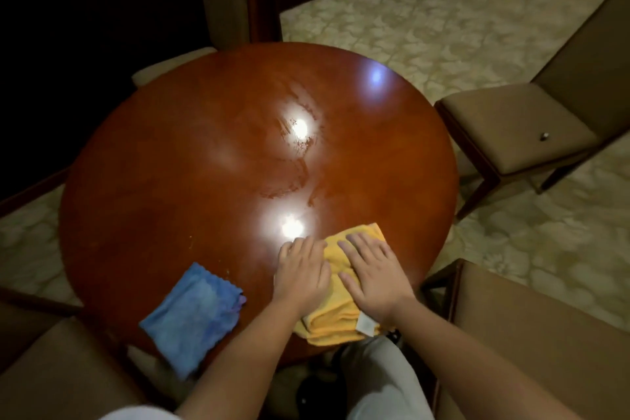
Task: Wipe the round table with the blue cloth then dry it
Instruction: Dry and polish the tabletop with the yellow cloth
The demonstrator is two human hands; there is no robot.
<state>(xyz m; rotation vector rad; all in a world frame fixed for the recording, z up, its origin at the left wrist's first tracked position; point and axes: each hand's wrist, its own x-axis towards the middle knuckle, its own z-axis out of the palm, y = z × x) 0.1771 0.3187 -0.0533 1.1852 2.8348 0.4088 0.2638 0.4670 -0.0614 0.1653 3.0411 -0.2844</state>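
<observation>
Flat, open hands, left (301,269) and right (373,274), hide much of the yellow cloth (332,320).

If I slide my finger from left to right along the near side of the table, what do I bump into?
Blue cloth → left hand → right hand. Both hands press flat on the yellow cloth, which lies under them, so it has no place of its own.

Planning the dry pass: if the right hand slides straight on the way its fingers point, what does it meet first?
The right hand lies flat on the yellow cloth, fingers pointing up-left toward the table's middle. Past the cloth's far edge it would likely meet only bare round table, then the wet streaks. Nothing stands in that line.
</observation>
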